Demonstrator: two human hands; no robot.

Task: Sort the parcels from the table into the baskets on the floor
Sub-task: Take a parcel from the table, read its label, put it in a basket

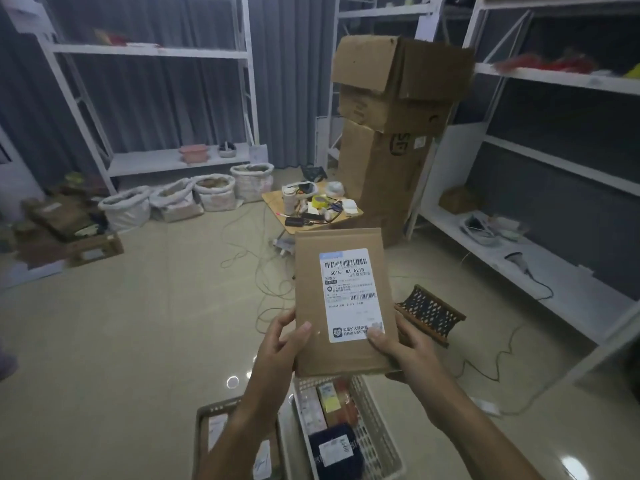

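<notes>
- Dim storeroom, pale tiled floor (121, 341), white metal shelving (149, 50) along the far left and the right walls, grey curtains behind.
- Far left on the floor, a row of white sacks (214, 194) stands below the shelves, with brown boxes (62, 220) further left.
- Middle distance: a small wooden table (346, 218) cluttered with a roll of yellow tape (319, 201), cables and small items; just behind it, a tall stack of cardboard cartons (391, 133), top flaps open.
- Both hands hold one flat cardboard parcel (341, 301) up in front of the person, above the baskets.
- Its long axis runs near to far, almost upright in view, leaning slightly left at the top; its white shipping label (350, 294) faces the camera, barcode at the far end.
- Left hand (282, 344) grips the near left edge, thumb on the front face, fingers curled behind.
- Right hand (398, 344) grips the near right edge, thumb pressed on the label's lower corner, fingers wrapped behind.
- Near the person's feet, a white slatted basket (377, 431) holds several parcels, including a dark one (334, 448).
- Touching it on the left, a grey basket (202, 427) holds a few flat packets.
- Right of the parcel, a dark patterned basket (429, 311) lies tipped on the floor.
</notes>
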